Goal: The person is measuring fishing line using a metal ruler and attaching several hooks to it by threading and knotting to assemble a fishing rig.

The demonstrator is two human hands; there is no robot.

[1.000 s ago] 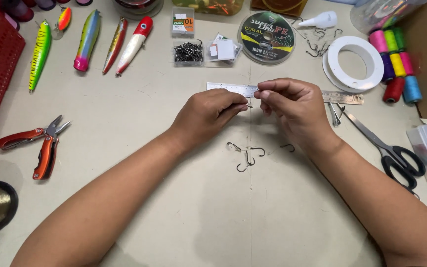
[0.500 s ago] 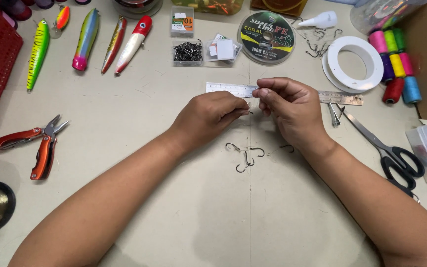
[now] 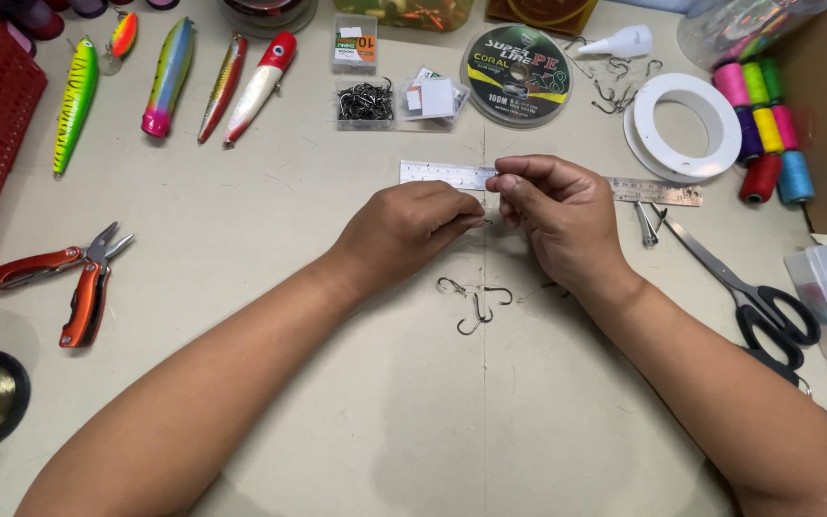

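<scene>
A small card packet (image 3: 354, 43), white with an orange patch and a green strip, lies at the bench's far edge, and just beside it on the near side sits a clear packet of dark hooks (image 3: 366, 101). Right of that lies a clear packet with white labels (image 3: 431, 97). Further right, the line spool (image 3: 516, 75) bears a round label, black with green and yellow bands and white and red print.
</scene>
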